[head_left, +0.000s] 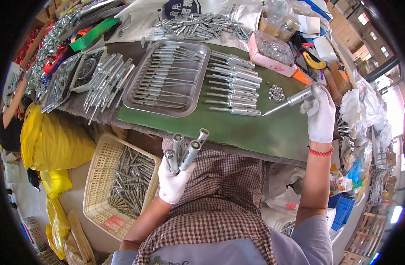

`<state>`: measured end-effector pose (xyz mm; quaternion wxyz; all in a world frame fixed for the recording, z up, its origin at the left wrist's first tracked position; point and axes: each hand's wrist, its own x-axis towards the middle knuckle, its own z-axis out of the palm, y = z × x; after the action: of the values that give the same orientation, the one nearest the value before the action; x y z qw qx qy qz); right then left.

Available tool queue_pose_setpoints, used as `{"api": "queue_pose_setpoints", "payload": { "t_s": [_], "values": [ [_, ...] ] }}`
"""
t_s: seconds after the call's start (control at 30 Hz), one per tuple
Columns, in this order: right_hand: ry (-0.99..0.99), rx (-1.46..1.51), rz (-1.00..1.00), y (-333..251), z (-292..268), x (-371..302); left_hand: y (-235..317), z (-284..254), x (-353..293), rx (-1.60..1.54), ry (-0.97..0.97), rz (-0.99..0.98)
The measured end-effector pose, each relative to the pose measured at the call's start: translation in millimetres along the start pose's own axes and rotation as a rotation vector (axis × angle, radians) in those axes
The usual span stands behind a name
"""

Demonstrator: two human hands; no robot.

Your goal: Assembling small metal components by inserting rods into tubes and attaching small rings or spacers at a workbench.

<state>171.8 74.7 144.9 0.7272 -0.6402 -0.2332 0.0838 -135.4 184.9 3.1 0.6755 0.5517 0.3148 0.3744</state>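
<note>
My left hand, in a white glove, is closed round several short silver metal tubes held upright in front of my apron. At the table's right side my gloved right hand grips a silver tube with a thin pointed rod; its tip points down and left, close to the tabletop. Left of that tip lies a small heap of tiny metal parts. A row of similar tubes with rods is laid out on the green mat, their thin ends toward the left.
A steel tray holds a column of thin rods. Loose tubes are piled left of it, and more metal parts lie at the back. A pink box stands back right. Below the table edge sits a cream basket of metal pieces.
</note>
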Motion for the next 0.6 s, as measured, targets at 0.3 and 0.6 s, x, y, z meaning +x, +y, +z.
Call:
{"api": "queue_pose_setpoints", "payload": {
  "t_s": [0.3, 0.6],
  "values": [
    [-0.016, 0.117, 0.104, 20.2, -10.9, 13.1, -1.9, -3.7, 3.4, 0.053, -0.009, -0.001],
    [-0.013, -0.377, 0.41, 68.4, -82.8, 9.7, -2.5, 8.8, 10.6, -0.045, -0.075, 0.04]
  ]
}}
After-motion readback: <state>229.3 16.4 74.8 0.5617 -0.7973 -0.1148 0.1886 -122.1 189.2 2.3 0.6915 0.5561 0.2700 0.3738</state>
